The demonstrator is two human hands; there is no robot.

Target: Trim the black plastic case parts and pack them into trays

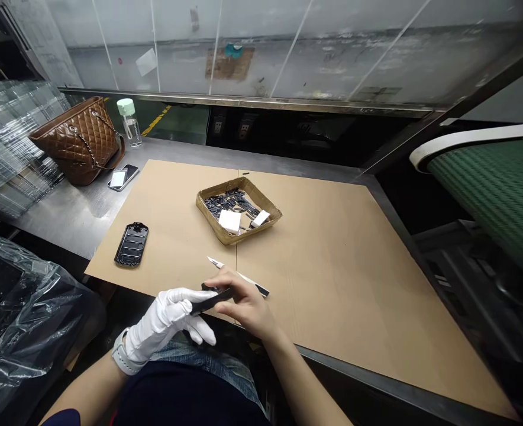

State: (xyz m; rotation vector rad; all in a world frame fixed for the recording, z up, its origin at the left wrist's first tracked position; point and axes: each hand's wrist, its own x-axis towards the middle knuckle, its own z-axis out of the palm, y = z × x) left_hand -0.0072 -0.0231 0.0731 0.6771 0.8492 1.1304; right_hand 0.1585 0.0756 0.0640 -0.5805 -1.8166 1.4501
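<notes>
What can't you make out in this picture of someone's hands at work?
Head view:
- Black piece: partly hidden by the gloved left hand and bare right hand.
- Craft knife: middle hidden by the right hand.
- Small black parts in the cardboard tray: too small to identify.

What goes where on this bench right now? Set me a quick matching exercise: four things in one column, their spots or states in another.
Things:
1. Handbag
2. Cardboard tray
3. Slotted black panel
4. Gloved left hand

Spots or states:
A. Lying flat on the cardboard board, left of the tray
B. Holding small black parts
C. On the metal bench, beside the board
D. Pinching a black strip

Pairs: 1-C, 2-B, 3-A, 4-D
</notes>
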